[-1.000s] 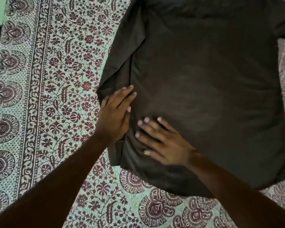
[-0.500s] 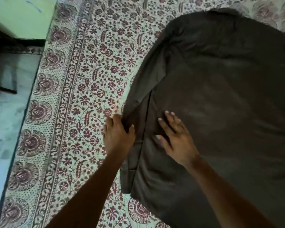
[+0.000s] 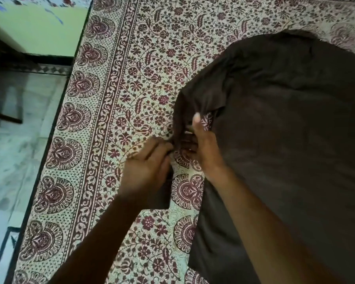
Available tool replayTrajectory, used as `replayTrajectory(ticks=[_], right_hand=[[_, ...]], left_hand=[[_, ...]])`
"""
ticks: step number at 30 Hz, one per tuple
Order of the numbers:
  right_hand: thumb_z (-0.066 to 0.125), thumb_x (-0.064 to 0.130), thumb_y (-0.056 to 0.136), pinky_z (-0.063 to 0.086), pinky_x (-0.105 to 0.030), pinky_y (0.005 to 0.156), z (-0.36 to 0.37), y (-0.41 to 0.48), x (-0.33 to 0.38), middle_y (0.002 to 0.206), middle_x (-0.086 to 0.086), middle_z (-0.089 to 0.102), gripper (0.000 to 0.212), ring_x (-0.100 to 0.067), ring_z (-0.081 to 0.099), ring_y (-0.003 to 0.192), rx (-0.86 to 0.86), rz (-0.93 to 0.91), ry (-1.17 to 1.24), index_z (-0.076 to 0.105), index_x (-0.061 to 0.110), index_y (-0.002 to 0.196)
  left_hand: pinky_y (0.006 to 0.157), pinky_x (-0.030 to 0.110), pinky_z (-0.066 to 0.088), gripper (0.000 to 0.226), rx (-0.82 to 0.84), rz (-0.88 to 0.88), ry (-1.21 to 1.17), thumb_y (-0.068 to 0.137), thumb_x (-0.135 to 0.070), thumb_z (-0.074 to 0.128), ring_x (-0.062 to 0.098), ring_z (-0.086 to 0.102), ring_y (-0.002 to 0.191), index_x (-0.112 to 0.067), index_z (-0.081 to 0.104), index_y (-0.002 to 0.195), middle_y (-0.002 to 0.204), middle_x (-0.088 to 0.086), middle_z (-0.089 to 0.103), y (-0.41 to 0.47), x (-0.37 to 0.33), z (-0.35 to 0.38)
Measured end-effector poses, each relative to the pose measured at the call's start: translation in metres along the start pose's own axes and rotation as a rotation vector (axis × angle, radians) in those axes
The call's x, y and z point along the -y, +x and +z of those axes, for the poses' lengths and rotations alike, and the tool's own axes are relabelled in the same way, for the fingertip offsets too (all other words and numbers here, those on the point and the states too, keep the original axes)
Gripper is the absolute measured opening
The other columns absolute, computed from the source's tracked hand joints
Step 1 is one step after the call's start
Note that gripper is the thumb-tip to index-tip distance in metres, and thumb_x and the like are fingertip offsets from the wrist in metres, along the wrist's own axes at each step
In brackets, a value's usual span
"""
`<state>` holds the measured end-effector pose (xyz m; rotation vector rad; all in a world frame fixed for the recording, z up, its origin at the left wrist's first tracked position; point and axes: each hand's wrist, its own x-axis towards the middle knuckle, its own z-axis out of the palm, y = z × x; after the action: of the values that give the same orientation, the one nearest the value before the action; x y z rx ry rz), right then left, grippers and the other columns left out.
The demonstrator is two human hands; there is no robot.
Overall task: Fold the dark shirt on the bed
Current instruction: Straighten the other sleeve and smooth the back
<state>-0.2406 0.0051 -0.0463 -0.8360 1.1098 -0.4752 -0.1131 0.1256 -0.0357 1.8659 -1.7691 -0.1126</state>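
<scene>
The dark brown shirt [image 3: 285, 128] lies spread over the right half of the patterned bed sheet [image 3: 115, 83]. Its left sleeve [image 3: 195, 99] is bunched and lifted off the sheet, with the print showing beneath it. My left hand [image 3: 148, 167] pinches the sleeve's lower end at the left. My right hand [image 3: 203, 148] grips the same sleeve fabric just to the right, thumb up. The two hands nearly touch. The shirt's right side runs out of frame.
The bed's left edge [image 3: 49, 140] drops to a pale marble floor [image 3: 10, 152]. A green wall [image 3: 39, 31] and dark furniture legs [image 3: 4, 117] stand at the far left. Bare sheet lies beyond the shirt and to its left.
Both hands left the flat shirt body and closed on the left sleeve, lifting it so the sheet shows under it. My view shifted right and down along the bed.
</scene>
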Motion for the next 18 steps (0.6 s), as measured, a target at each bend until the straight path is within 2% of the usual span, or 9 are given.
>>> replayTrajectory(ticks=[2, 5, 7, 9, 11, 13, 14, 16, 18], right_hand=[[0.072, 0.055, 0.086, 0.058, -0.048, 0.097, 0.026, 0.009, 0.018, 0.117, -0.015, 0.075, 0.06, -0.034, 0.072, 0.111, -0.038, 0.076, 0.222, 0.072, 0.004, 0.119], [0.07, 0.015, 0.095, 0.062, -0.041, 0.087, 0.058, 0.011, 0.029, 0.111, -0.014, 0.076, 0.037, -0.03, 0.074, 0.099, -0.14, 0.098, 0.357, 0.064, 0.001, 0.129], [0.062, 0.01, 0.098, 0.063, -0.034, 0.07, 0.075, 0.005, 0.029, 0.096, -0.011, 0.076, 0.024, -0.024, 0.073, 0.08, -0.11, 0.13, 0.45, 0.067, 0.003, 0.12], [0.058, 0.015, 0.098, 0.061, -0.031, 0.068, 0.087, -0.002, 0.027, 0.087, -0.009, 0.077, 0.019, -0.022, 0.073, 0.071, -0.099, 0.176, 0.557, 0.074, 0.007, 0.104], [0.058, 0.021, 0.098, 0.06, -0.035, 0.082, 0.095, -0.007, 0.027, 0.102, -0.012, 0.078, 0.025, -0.025, 0.074, 0.083, -0.087, 0.146, 0.669, 0.077, 0.009, 0.108], [0.058, 0.028, 0.097, 0.054, -0.04, 0.097, 0.099, -0.007, 0.027, 0.124, -0.016, 0.072, 0.041, -0.028, 0.072, 0.098, -0.01, 0.097, 0.742, 0.069, 0.007, 0.13], [0.059, 0.032, 0.096, 0.052, -0.04, 0.1, 0.101, -0.006, 0.027, 0.131, -0.018, 0.068, 0.049, -0.029, 0.07, 0.101, 0.027, 0.094, 0.75, 0.063, 0.006, 0.137], [0.06, 0.039, 0.093, 0.057, -0.039, 0.092, 0.102, -0.002, 0.03, 0.129, -0.022, 0.064, 0.056, -0.029, 0.069, 0.095, 0.077, 0.126, 0.688, 0.063, 0.003, 0.136], [0.064, 0.041, 0.09, 0.057, -0.038, 0.081, 0.102, 0.004, 0.033, 0.109, -0.018, 0.073, 0.045, -0.029, 0.069, 0.086, 0.047, 0.113, 0.589, 0.074, 0.008, 0.118]], left_hand=[[0.052, 0.029, 0.061, 0.026, 0.132, 0.005, -0.139, 0.102, -0.028, 0.061, 0.013, 0.07, 0.067, -0.011, 0.068, 0.12, 0.107, 0.006, 0.074, -0.012, 0.006, -0.006], [0.041, 0.025, 0.054, 0.024, -0.003, -0.436, -0.528, 0.109, -0.031, 0.048, 0.01, 0.07, 0.053, -0.018, 0.063, 0.123, 0.095, -0.001, 0.076, -0.013, 0.018, -0.025], [0.034, 0.027, 0.046, 0.017, -0.151, -0.722, -0.651, 0.107, -0.028, 0.052, 0.018, 0.068, 0.046, -0.018, 0.06, 0.119, 0.095, 0.001, 0.075, -0.003, 0.035, -0.034], [0.049, 0.025, 0.05, 0.018, -0.163, -0.778, -0.532, 0.105, -0.026, 0.058, 0.018, 0.072, 0.063, -0.018, 0.062, 0.121, 0.11, 0.0, 0.072, 0.011, 0.06, -0.04], [0.077, 0.025, 0.052, 0.031, 0.053, -0.679, -0.441, 0.104, -0.038, 0.059, 0.011, 0.07, 0.093, -0.024, 0.062, 0.131, 0.129, -0.008, 0.064, 0.027, 0.084, -0.042], [0.101, 0.032, 0.045, 0.044, 0.397, -0.737, -0.722, 0.101, -0.054, 0.051, 0.011, 0.063, 0.115, -0.029, 0.061, 0.136, 0.137, -0.009, 0.061, 0.048, 0.101, -0.042], [0.107, 0.037, 0.04, 0.043, 0.544, -0.834, -0.907, 0.1, -0.056, 0.05, 0.011, 0.062, 0.116, -0.029, 0.063, 0.131, 0.134, -0.007, 0.063, 0.056, 0.105, -0.042], [0.101, 0.043, 0.041, 0.032, 0.718, -0.923, -1.109, 0.095, -0.054, 0.059, 0.016, 0.065, 0.101, -0.028, 0.07, 0.112, 0.115, -0.003, 0.071, 0.063, 0.113, -0.043], [0.093, 0.046, 0.048, 0.03, 0.733, -0.845, -1.145, 0.089, -0.041, 0.072, 0.027, 0.069, 0.097, -0.017, 0.075, 0.107, 0.104, 0.007, 0.077, 0.063, 0.12, -0.045]])
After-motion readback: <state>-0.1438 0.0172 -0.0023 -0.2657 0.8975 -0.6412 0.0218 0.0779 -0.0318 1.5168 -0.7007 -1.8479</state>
